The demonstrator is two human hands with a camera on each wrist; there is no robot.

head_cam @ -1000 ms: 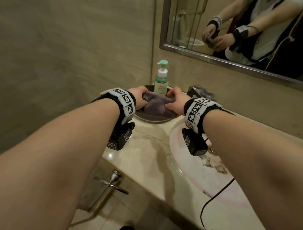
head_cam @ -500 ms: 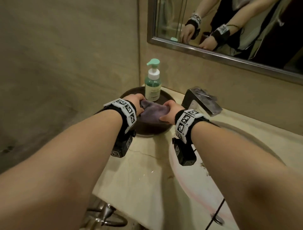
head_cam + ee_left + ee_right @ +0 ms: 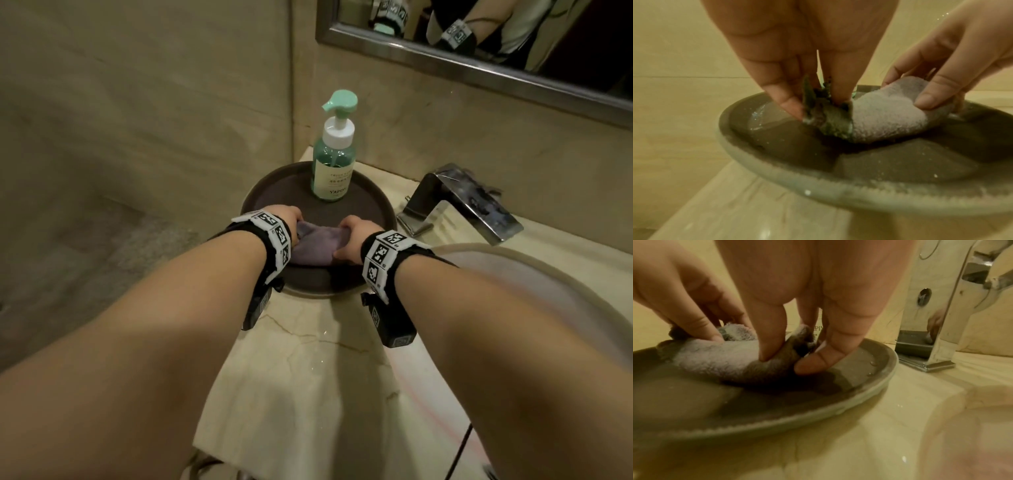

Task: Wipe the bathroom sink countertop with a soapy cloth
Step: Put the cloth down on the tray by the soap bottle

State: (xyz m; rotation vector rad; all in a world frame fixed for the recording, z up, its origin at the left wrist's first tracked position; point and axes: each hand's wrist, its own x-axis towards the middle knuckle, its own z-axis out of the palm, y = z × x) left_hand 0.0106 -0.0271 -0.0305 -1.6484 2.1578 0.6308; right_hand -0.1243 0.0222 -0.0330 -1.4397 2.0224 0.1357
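A greyish-purple cloth (image 3: 315,247) lies bunched in a round dark tray (image 3: 320,286) on the beige marble countertop (image 3: 308,370). My left hand (image 3: 287,216) pinches the cloth's left end (image 3: 824,120). My right hand (image 3: 352,240) pinches its right end (image 3: 785,352) between thumb and fingers. The cloth (image 3: 884,116) rests on the tray floor (image 3: 900,164). A green soap pump bottle (image 3: 334,150) stands upright at the tray's far side, just beyond my hands.
A chrome faucet (image 3: 459,202) stands right of the tray, and the sink basin (image 3: 534,294) curves away at the right. A tiled wall (image 3: 137,137) closes the left side. A mirror (image 3: 479,41) hangs above. A dark cable (image 3: 459,452) runs at lower right.
Both hands lowered the cloth onto the tray and kept their hold on its ends. The head view tilted down and shifted closer, so the bottle and tray appear nearer the centre.
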